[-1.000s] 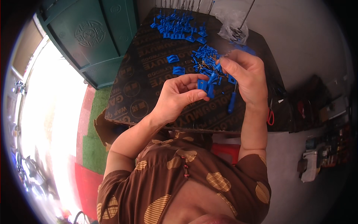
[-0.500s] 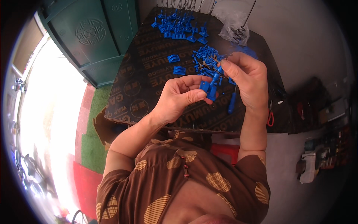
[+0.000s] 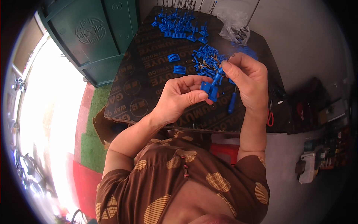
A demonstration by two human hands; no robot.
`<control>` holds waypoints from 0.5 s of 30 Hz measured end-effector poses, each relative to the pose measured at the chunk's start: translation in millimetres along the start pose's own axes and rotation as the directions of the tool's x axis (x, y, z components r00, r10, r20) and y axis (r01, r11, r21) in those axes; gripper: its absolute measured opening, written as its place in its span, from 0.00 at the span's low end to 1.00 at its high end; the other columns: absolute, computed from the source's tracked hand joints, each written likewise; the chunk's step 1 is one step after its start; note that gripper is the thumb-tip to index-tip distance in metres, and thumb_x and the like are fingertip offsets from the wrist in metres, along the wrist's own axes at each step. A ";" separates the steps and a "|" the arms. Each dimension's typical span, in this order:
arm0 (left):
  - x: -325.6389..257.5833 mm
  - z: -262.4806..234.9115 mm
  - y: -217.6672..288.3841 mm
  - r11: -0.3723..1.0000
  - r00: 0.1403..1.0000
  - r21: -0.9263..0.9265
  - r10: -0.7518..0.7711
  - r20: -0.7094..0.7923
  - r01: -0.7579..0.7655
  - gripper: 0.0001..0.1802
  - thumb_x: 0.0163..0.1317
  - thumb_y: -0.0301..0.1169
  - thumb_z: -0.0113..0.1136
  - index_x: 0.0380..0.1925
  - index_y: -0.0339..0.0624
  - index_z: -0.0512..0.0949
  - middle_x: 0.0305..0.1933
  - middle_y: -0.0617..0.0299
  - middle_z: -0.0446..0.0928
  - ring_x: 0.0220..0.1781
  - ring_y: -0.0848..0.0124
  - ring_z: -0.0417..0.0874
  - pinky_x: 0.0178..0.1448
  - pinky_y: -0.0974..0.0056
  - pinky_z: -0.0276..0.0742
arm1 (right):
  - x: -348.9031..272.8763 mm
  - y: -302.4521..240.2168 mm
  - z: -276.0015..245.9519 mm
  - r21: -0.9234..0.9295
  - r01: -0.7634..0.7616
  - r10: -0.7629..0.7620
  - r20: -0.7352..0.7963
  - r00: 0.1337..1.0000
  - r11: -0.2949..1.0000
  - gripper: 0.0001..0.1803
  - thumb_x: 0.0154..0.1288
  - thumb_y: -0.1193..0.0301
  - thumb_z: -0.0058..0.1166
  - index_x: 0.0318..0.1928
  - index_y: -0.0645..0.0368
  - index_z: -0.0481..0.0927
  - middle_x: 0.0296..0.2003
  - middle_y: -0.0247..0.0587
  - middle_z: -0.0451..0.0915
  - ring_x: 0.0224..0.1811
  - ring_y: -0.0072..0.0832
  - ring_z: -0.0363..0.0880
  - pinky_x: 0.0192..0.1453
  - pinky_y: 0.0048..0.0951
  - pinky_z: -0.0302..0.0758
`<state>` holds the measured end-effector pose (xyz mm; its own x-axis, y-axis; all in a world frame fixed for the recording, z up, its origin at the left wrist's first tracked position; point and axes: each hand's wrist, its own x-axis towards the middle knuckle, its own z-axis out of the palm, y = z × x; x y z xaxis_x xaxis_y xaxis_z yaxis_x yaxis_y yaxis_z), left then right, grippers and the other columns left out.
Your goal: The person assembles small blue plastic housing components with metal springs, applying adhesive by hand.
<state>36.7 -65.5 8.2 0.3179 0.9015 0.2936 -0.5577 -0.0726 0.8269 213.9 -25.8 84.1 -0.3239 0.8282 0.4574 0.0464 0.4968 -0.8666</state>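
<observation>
Between the thumb and fingers of my left hand [image 3: 182, 95] is a blue plastic bracket [image 3: 209, 92], held over the near part of the table. My right hand [image 3: 246, 76] pinches the blue plastic stem [image 3: 218, 75] whose lower end meets the bracket. A dark coiled wire [image 3: 243, 33] rises beyond my right fingertips and appears joined to the stem, though the fingers hide the joint. Just below, a screwdriver [image 3: 232, 103] with a blue handle lies on the table. Behind my hands is a pile of small blue stems and screws [image 3: 209, 59].
The dark printed tabletop [image 3: 126, 82] carries two loose blue brackets [image 3: 179, 70]. At the far edge stand many blue pieces with coiled wires [image 3: 177, 24]. A clear plastic bag [image 3: 232, 22] sits at the far right, red-handled scissors [image 3: 270, 117] at the right edge. A green door [image 3: 89, 37] is at left.
The bracket, the stem and the coiled wire have shifted very slightly to the right. Both hands keep the same hold.
</observation>
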 end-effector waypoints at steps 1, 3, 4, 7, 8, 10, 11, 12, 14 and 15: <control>-0.1 0.0 0.2 1.000 1.000 0.000 0.000 0.000 0.000 0.33 0.56 0.37 0.68 0.54 0.23 0.69 0.44 0.43 0.80 0.43 0.63 0.83 0.53 0.60 0.76 | -0.4 -0.6 0.5 0.004 -0.001 0.001 -0.006 1.000 1.000 0.08 0.61 0.72 0.61 0.28 0.64 0.80 0.22 0.26 0.76 0.25 0.09 0.68 0.28 0.15 0.62; -0.2 0.3 0.7 1.000 1.000 0.005 -0.001 0.000 0.001 0.33 0.56 0.37 0.68 0.54 0.23 0.69 0.44 0.44 0.80 0.43 0.63 0.83 0.53 0.60 0.76 | -1.1 -1.0 1.2 0.008 -0.001 0.002 -0.011 1.000 1.000 0.08 0.61 0.72 0.61 0.28 0.64 0.80 0.22 0.26 0.76 0.25 0.09 0.68 0.28 0.15 0.62; -0.2 0.5 0.8 1.000 1.000 0.005 -0.001 0.001 0.001 0.33 0.56 0.37 0.68 0.54 0.23 0.69 0.44 0.44 0.80 0.43 0.63 0.83 0.53 0.60 0.76 | -1.4 -1.1 1.4 0.004 0.006 -0.006 -0.008 1.000 1.000 0.08 0.61 0.72 0.61 0.28 0.64 0.80 0.22 0.26 0.76 0.25 0.09 0.68 0.28 0.15 0.63; -0.4 1.4 0.8 1.000 1.000 0.004 0.000 -0.004 0.000 0.33 0.56 0.37 0.68 0.54 0.23 0.69 0.44 0.44 0.80 0.44 0.62 0.83 0.53 0.60 0.76 | -1.5 -0.6 0.4 -0.006 0.016 -0.016 0.002 1.000 1.000 0.08 0.61 0.72 0.61 0.29 0.64 0.80 0.23 0.26 0.76 0.26 0.10 0.68 0.29 0.15 0.63; -0.5 1.6 0.8 1.000 1.000 0.004 0.002 -0.007 -0.002 0.33 0.56 0.37 0.68 0.54 0.23 0.69 0.44 0.44 0.80 0.44 0.62 0.83 0.53 0.60 0.76 | -1.5 -0.4 0.0 -0.011 0.017 -0.017 0.010 1.000 1.000 0.08 0.61 0.72 0.61 0.29 0.64 0.80 0.23 0.27 0.76 0.26 0.10 0.68 0.29 0.15 0.63; -0.4 1.6 0.7 1.000 1.000 0.003 0.003 -0.011 -0.003 0.33 0.56 0.37 0.68 0.54 0.23 0.69 0.44 0.44 0.80 0.44 0.62 0.83 0.53 0.60 0.76 | -1.8 -0.8 0.0 -0.005 0.014 -0.013 0.010 1.000 1.000 0.08 0.61 0.72 0.61 0.29 0.64 0.80 0.23 0.27 0.76 0.26 0.10 0.68 0.29 0.15 0.63; -0.2 1.4 0.9 1.000 1.000 0.004 0.002 -0.007 -0.002 0.33 0.56 0.37 0.68 0.54 0.23 0.69 0.44 0.44 0.80 0.44 0.63 0.83 0.53 0.60 0.76 | -1.9 -1.0 0.1 0.000 0.010 -0.010 0.011 1.000 1.000 0.08 0.61 0.72 0.61 0.29 0.64 0.80 0.23 0.27 0.76 0.26 0.10 0.68 0.29 0.15 0.63; -0.1 1.2 1.0 1.000 1.000 0.006 0.001 -0.003 -0.001 0.32 0.56 0.37 0.68 0.54 0.24 0.69 0.44 0.44 0.80 0.44 0.63 0.83 0.53 0.60 0.76 | -1.9 -1.1 0.0 0.000 0.010 -0.010 0.011 1.000 1.000 0.08 0.61 0.72 0.61 0.29 0.64 0.80 0.23 0.27 0.76 0.26 0.10 0.68 0.29 0.15 0.63; 0.0 1.1 1.2 1.000 1.000 0.005 -0.002 0.000 0.002 0.32 0.56 0.37 0.68 0.54 0.24 0.69 0.44 0.44 0.80 0.43 0.63 0.83 0.53 0.60 0.76 | -1.9 -1.1 -0.1 -0.002 0.015 -0.015 0.009 1.000 1.000 0.08 0.61 0.72 0.61 0.29 0.64 0.80 0.23 0.27 0.76 0.26 0.10 0.68 0.29 0.15 0.64; -0.1 1.0 1.2 1.000 1.000 0.005 -0.004 0.004 0.004 0.32 0.56 0.37 0.68 0.54 0.24 0.69 0.44 0.44 0.80 0.43 0.63 0.83 0.54 0.60 0.76 | -2.0 -1.2 0.1 -0.002 0.015 -0.015 0.009 1.000 1.000 0.08 0.61 0.72 0.61 0.29 0.64 0.80 0.23 0.27 0.76 0.26 0.10 0.68 0.29 0.15 0.64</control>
<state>36.7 -66.1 9.6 0.3229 0.9003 0.2920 -0.5526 -0.0711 0.8304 214.4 -28.1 84.2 -0.3332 0.8184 0.4682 0.0435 0.5094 -0.8594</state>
